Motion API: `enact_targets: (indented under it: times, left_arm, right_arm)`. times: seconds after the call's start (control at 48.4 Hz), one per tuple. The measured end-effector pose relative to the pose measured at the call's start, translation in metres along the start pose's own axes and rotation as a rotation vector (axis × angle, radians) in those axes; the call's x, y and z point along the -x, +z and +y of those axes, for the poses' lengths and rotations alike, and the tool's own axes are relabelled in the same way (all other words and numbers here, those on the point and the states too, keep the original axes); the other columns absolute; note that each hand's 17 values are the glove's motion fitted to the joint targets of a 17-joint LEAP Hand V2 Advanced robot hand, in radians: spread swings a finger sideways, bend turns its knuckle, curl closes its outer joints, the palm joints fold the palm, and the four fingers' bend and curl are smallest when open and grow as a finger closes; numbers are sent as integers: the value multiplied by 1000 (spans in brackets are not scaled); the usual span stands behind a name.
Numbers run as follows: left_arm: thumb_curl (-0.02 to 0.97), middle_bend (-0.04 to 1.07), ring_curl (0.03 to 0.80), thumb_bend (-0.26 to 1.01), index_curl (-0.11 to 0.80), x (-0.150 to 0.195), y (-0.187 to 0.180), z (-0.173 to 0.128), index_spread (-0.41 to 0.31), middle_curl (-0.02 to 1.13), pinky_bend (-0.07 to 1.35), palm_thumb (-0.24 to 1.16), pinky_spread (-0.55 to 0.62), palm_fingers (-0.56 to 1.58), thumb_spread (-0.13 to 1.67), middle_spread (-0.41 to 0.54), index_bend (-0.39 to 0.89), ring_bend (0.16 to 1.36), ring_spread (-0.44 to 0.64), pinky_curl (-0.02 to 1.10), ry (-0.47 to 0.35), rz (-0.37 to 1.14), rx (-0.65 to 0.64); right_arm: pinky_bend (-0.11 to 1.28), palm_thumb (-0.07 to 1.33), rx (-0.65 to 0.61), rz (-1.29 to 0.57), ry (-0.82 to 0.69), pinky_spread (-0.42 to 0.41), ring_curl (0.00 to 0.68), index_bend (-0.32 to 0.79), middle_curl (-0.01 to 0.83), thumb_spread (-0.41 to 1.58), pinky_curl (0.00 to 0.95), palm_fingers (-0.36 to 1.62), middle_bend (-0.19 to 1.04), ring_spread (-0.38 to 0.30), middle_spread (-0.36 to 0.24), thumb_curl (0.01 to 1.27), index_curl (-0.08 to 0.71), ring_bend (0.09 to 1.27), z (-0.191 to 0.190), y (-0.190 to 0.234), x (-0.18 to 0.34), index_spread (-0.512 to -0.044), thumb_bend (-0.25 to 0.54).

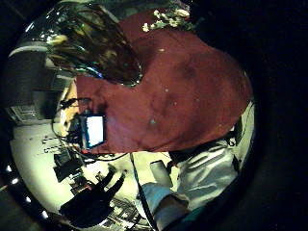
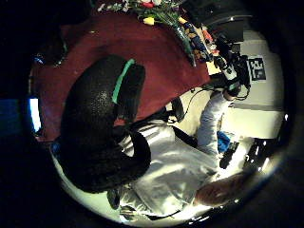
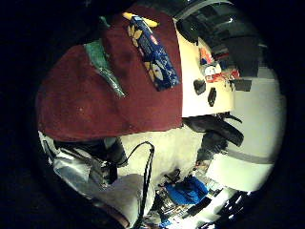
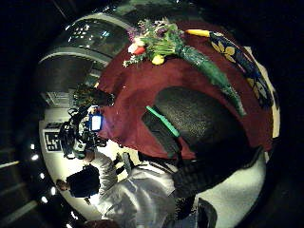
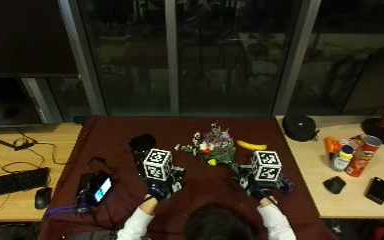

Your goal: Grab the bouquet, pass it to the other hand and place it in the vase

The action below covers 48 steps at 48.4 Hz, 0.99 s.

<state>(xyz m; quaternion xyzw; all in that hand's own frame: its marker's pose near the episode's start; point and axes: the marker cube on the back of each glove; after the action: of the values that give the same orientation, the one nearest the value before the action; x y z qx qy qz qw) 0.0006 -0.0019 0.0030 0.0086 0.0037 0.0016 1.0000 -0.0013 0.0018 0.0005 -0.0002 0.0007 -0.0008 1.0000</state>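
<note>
Hovering low over dark red cloth (image 5: 115, 150), both gloved hands: left hand (image 5: 157, 190) beside a small lit screen device (image 5: 96, 189), right hand (image 5: 264, 191) toward the cloth's other side, each with fingers loosely curled and gripping nothing, as the thumb-side palm views are showing. Lying on the cloth ahead of and between the hands, nearer the right, the bouquet (image 5: 213, 146), flower heads pointing away, green-wrapped stems reaching toward the right hand. Standing just beyond the left hand, the dark vase (image 5: 143, 145). Resting just past the bouquet, a banana (image 5: 250, 145). Sitting well off to the right, a red crisp tube (image 5: 362, 155), writing unreadable, plus a phone (image 5: 378, 190).
</note>
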Motion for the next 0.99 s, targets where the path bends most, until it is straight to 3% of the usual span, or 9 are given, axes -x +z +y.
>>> enact_targets:
  times: [0.021, 0.083, 0.165, 0.454, 0.537, 0.62, 0.806, 0.992]
  left_arm:
    - [43, 275, 80, 119, 89, 0, 1, 0, -53, 80, 224, 190, 50, 671, 447, -12, 278, 408, 23, 50, 1, 2, -3]
    - [67, 270, 149, 124, 139, -3, 7, -1, -71, 148, 211, 209, 67, 650, 657, -18, 272, 429, 26, 107, 8, 15, -15]
    - [96, 263, 192, 117, 186, -6, 18, -4, -85, 201, 193, 219, 78, 648, 849, -27, 258, 431, 30, 148, 14, 22, -24]
    - [172, 225, 243, 64, 289, -3, 29, -18, -102, 288, 168, 236, 78, 667, 1131, -46, 196, 401, 18, 205, 45, 22, -22]
    - [188, 199, 252, 50, 311, 0, 25, -22, -103, 302, 173, 244, 78, 654, 1163, -41, 194, 387, 23, 217, 44, 75, -68]
    - [202, 159, 263, 32, 332, 0, 15, -21, -105, 305, 180, 248, 87, 607, 1182, -23, 195, 382, 43, 231, 47, 141, -126]
    - [228, 143, 280, -9, 354, -5, 2, -20, -96, 296, 202, 251, 116, 527, 1190, 21, 174, 394, 83, 263, 56, 186, -232]
    - [246, 151, 296, -22, 350, -8, -3, -18, -76, 292, 237, 225, 150, 447, 1170, 59, 143, 419, 127, 297, 71, 183, -250]
  right_arm:
    - [432, 268, -2, 1, 0, 80, 93, 71, 68, 428, 97, 581, 251, -3, -4, 51, 13, 445, 1, 0, 0, -175, 169]
    - [465, 296, -6, 10, -1, 109, 168, 80, 115, 628, 166, 537, 257, -4, -5, 71, 58, 493, 4, 1, 2, -239, 176]
    - [487, 309, 14, 29, -7, 132, 218, 87, 162, 818, 214, 504, 271, -5, -6, 91, 85, 520, 8, 7, 3, -290, 167]
    - [503, 334, 26, -43, -24, 162, 279, 98, 260, 1100, 276, 462, 287, -6, -2, 148, 124, 545, -5, 0, 2, -348, 105]
    - [574, 349, 50, -43, -9, 145, 297, 42, 275, 1137, 296, 541, 277, -12, -1, 165, 109, 599, -13, -8, 1, -344, 93]
    - [688, 361, 74, -65, 25, 70, 327, -23, 297, 1157, 329, 639, 286, -52, -13, 187, 71, 686, -27, -11, -6, -311, 75]
    - [794, 403, 129, -131, 137, -15, 380, -26, 348, 1136, 379, 641, 329, -97, -27, 238, 26, 764, -64, 2, -25, -242, 35]
    - [827, 437, 179, -162, 240, -43, 396, 2, 376, 1120, 389, 607, 344, -106, -26, 278, 6, 786, -95, 36, -42, -213, -6]
